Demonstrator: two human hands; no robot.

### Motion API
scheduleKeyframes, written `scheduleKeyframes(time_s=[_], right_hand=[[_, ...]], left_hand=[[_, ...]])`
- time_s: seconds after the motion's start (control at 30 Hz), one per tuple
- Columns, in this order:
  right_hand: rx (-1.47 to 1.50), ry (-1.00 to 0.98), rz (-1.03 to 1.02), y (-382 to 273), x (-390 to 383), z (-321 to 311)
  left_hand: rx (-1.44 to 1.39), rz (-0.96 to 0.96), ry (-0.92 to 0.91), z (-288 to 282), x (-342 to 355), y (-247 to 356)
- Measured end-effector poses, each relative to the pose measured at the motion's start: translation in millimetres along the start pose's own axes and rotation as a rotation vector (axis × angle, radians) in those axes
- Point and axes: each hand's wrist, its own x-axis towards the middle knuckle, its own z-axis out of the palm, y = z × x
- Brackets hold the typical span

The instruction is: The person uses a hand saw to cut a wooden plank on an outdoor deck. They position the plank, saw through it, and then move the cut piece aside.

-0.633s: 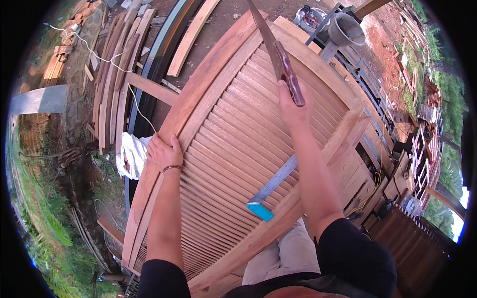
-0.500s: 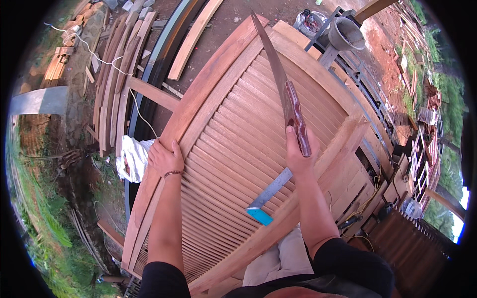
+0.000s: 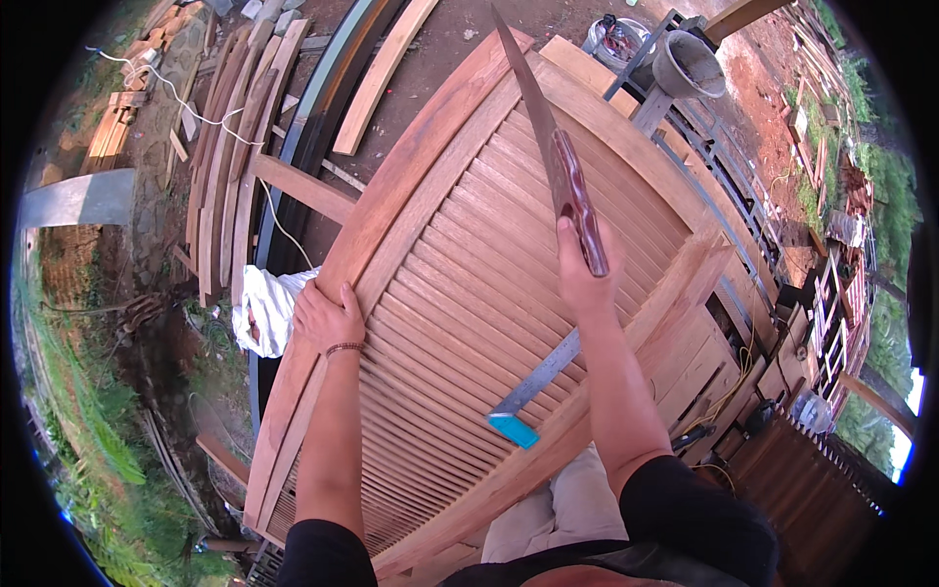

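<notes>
A louvered wooden shutter panel [image 3: 460, 264] lies before me, its slats set in a broad frame. My left hand [image 3: 329, 317] rests on the left rail of that frame, fingers and thumb stretched out. In my right hand [image 3: 589, 279] is a handsaw [image 3: 575, 196], gripped by its glossy brown handle. Its long tapering blade points away from me and reaches over the far corner of the panel. Part of the handle is hidden in my fingers. A try square [image 3: 538, 376] with a turquoise stock lies on the slats, left of my right forearm.
Left of the panel are a white crumpled sack [image 3: 266, 311] and a stack of boards [image 3: 220, 166]. A grey bucket [image 3: 688, 65] stands beyond the far right corner. A white cord [image 3: 191, 110] crosses the left side. Timber and a yellow cord [image 3: 738, 377] are at the right.
My right hand has moved slightly away from me with the handsaw, so the blade reaches a little farther forward. My left hand and the try square stay in place on the panel.
</notes>
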Motion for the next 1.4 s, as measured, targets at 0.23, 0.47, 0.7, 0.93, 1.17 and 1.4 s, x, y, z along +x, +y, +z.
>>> scheduleKeyframes(time_s=[0.23, 0.47, 0.7, 0.93, 1.17, 1.4], right_hand=[[-0.024, -0.016, 0.036, 6, 95, 33], [-0.002, 0.001, -0.031, 7, 13, 5], [-0.059, -0.030, -0.077, 7, 93, 35], [-0.002, 0.031, -0.032, 16, 42, 21], [-0.067, -0.036, -0.059, 5, 58, 18], [-0.010, 0.001, 0.011, 20, 97, 36]], left_hand=[[-0.034, 0.036, -0.011, 0, 6, 13], [-0.011, 0.013, 0.014, -1, 1, -2], [-0.017, 0.030, 0.011, 3, 3, 6], [-0.028, 0.020, 0.017, 3, 1, 3], [-0.032, 0.003, 0.002, 1, 3, 5], [-0.046, 0.055, 0.025, 2, 2, 10]])
